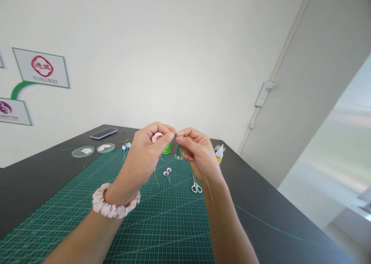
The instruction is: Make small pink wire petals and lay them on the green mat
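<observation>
My left hand, with a pale scrunchie on its wrist, is closed in a pinch above the green cutting mat. Its fingertips meet those of my right hand, also pinched. A tiny bit of green thread-like material shows between the two sets of fingertips. Through the gap between left thumb and forefinger appears a pink scalloped piece; I cannot tell whether it is held or stands behind. On the mat below lie small pink flowers on thin stems and white-handled scissors.
Behind my hands stand a spool of green thread and a bright green container. A glue bottle is at right. At left are a phone, two shallow dishes with white pieces, and blue flowers. Green thread trails right.
</observation>
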Demonstrator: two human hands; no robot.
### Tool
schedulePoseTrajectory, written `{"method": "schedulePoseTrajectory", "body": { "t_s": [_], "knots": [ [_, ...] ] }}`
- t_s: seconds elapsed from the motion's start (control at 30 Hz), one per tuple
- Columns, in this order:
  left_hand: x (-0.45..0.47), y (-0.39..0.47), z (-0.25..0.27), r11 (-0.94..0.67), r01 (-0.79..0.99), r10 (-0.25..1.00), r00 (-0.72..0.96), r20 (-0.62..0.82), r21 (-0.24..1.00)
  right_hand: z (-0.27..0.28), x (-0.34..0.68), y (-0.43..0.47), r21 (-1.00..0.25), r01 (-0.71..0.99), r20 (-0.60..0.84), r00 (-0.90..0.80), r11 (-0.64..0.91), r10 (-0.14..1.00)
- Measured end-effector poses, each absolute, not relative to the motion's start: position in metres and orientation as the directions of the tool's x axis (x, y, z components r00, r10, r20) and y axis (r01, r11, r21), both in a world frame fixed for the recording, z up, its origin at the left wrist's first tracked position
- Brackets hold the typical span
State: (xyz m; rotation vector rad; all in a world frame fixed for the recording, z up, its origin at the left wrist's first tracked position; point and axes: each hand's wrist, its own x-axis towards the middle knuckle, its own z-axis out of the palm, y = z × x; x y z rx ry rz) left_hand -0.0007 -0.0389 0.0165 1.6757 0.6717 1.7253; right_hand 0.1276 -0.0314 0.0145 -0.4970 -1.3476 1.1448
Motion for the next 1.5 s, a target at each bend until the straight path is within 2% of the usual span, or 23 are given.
{"method": "schedulePoseTrajectory", "body": {
  "t_s": [0.2, 0.43, 0.8, 1.03, 1.5],
  "knots": [
    [-0.004, -0.037, 0.015, -0.691, -0.063, 0.722, -0.02, 0.691, 0.72, 0.012, 0.125, -0.031, -0.799, -0.414, 0.541, -0.178, 0.436, 0.822],
    [-0.002, -0.04, 0.016, -0.647, -0.077, 0.757, 0.051, 0.651, 0.758, 0.011, 0.118, -0.033, -0.7, -0.47, 0.621, -0.03, 0.537, 0.783],
    [0.0, -0.041, 0.015, -0.569, -0.262, 0.79, 0.087, 0.607, 0.779, 0.007, 0.114, -0.033, -0.672, -0.482, 0.614, 0.063, 0.563, 0.787],
    [0.005, -0.045, 0.018, -0.526, -0.362, 0.804, 0.084, 0.588, 0.77, 0.004, 0.106, -0.032, -0.601, -0.508, 0.637, 0.162, 0.617, 0.754],
    [0.001, -0.043, 0.019, -0.571, -0.275, 0.792, 0.062, 0.607, 0.774, 0.004, 0.108, -0.031, -0.615, -0.48, 0.631, 0.177, 0.626, 0.755]
  ]
}}
